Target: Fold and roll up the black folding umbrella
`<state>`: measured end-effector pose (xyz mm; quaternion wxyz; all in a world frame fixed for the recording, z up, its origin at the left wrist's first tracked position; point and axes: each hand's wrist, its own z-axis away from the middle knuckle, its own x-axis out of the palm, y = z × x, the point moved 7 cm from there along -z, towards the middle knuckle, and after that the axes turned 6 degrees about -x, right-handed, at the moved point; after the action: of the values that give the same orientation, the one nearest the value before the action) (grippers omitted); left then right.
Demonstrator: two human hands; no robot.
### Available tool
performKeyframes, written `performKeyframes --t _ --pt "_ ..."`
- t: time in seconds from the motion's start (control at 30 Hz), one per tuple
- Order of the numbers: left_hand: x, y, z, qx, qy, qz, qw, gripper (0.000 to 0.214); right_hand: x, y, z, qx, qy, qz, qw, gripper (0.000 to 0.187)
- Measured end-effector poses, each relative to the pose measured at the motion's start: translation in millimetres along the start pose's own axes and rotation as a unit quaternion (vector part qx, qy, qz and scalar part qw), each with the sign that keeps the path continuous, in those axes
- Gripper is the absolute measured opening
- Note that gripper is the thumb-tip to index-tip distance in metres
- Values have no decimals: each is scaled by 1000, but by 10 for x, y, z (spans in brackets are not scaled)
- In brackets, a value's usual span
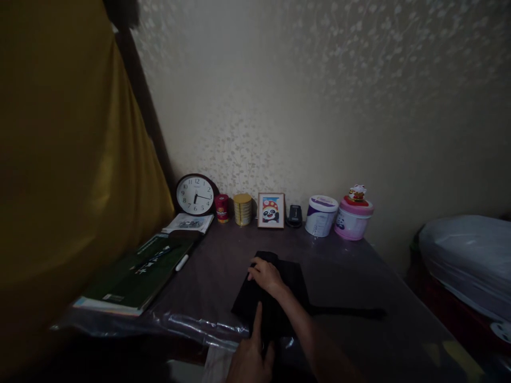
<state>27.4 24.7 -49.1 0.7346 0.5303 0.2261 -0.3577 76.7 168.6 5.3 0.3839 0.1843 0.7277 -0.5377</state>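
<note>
A folded black cloth item (293, 279) lies near the front edge of the table, with a long black strap (347, 311) stretching out to its right. On the upper part of the cloth rests my right hand (265, 275), fingers slightly bent and spread over the fabric. My left hand (251, 354) is at the cloth's lower edge, its index finger stretched out over the fabric and the thumb apart. Dim light blurs the folds, and the undersides of both hands are hidden.
Left on the plastic-covered table (339, 276) are a green book (139, 271), a white marker (182, 263) and a clock (195, 195). At the back stand a red can (222, 208), yellow tin (242, 209), framed panda picture (271, 211), white-purple tub (321, 215) and pink tub (353, 221).
</note>
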Motion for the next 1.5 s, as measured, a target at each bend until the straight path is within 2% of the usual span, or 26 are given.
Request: performKeyframes --t 0.1,0.17,0.23,0.3,0.37,0.5,0.6,0.7,0.77,0.93,1.0,1.07,1.13,1.17,1.23,1.27,1.33,1.4,1.5 --pt "3 -12 -6 3 1 12 1000 68 -132 -82 262 -102 47 -62 992 25" --pt "16 -27 -26 9 -2 19 1000 68 -220 -76 472 -154 88 -55 983 26" --pt "41 -40 -51 14 -10 23 1000 68 -237 -24 614 -188 98 -38 976 26" --pt "62 -51 -70 16 -16 27 999 68 -195 48 631 -214 84 -18 973 26" --pt "68 -53 -80 17 -16 33 999 68 -133 136 518 -227 63 6 972 27" --pt "60 -56 -79 13 -5 28 1000 68 -79 342 57 -203 45 63 976 30" --pt "55 -60 -75 10 1 26 1000 66 -109 470 -250 -140 46 124 981 31" --pt "64 -72 -77 7 4 41 999 66 -160 477 -338 -85 80 176 978 33" --pt "74 -86 -84 10 9 54 998 66 -105 370 -258 -98 83 179 975 34" --pt "113 -156 -124 13 19 59 998 64 242 -43 310 -161 -11 118 980 35" --pt "138 -163 -133 21 6 52 998 63 286 -209 599 -187 -35 61 980 33" --pt "139 -150 -122 26 -3 46 999 62 216 -313 841 -222 -46 -48 973 33" --pt "100 -131 -89 20 4 56 998 63 -26 -153 946 -170 21 -158 973 33" --pt "70 -118 -65 15 11 63 998 63 -191 34 968 -116 86 -186 972 33" --pt "17 -86 -16 7 21 77 997 64 -505 500 1023 0 220 -187 958 33" --pt "-2 -68 6 6 22 80 997 65 -619 725 1052 46 265 -172 948 33" --pt "-21 -38 34 9 20 83 996 66 -735 1086 1076 103 301 -153 936 34" --pt "-23 -31 41 6 18 87 996 66 -715 1303 1062 130 280 -167 936 36" --pt "-11 -51 28 -4 19 93 995 67 -638 1320 1031 116 248 -193 942 37"
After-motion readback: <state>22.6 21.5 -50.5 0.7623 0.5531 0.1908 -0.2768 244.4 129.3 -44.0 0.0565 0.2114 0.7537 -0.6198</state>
